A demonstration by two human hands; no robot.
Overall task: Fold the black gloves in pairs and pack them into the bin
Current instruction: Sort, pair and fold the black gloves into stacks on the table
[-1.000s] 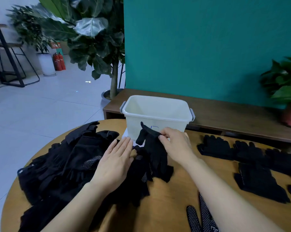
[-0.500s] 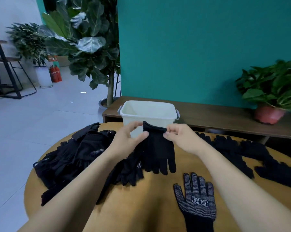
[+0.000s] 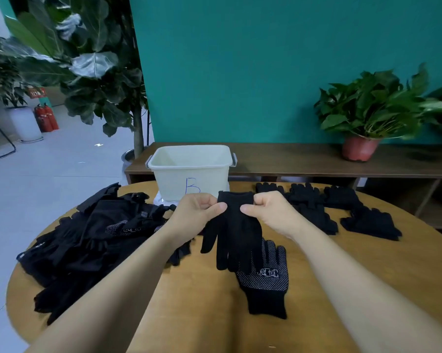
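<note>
Left hand (image 3: 197, 212) and right hand (image 3: 270, 212) each pinch a cuff corner of one black glove (image 3: 233, 235), hanging fingers-down between them above the desk (image 3: 202, 301), dotted glove (image 3: 267, 278) just below, bin (image 3: 192, 171) beyond both hands.

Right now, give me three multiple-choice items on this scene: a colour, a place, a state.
1. The letter on the bin is: A) red B) blue C) green.
2. The glove heap lies: A) left of the held glove B) inside the bin C) on a chair.
3. The held glove: A) lies flat B) is folded C) hangs from both hands.
1B: a blue B marks its front wall. 2A: the heap covers the left of the table. 3C: left hand and right hand pinch its cuff.
</note>
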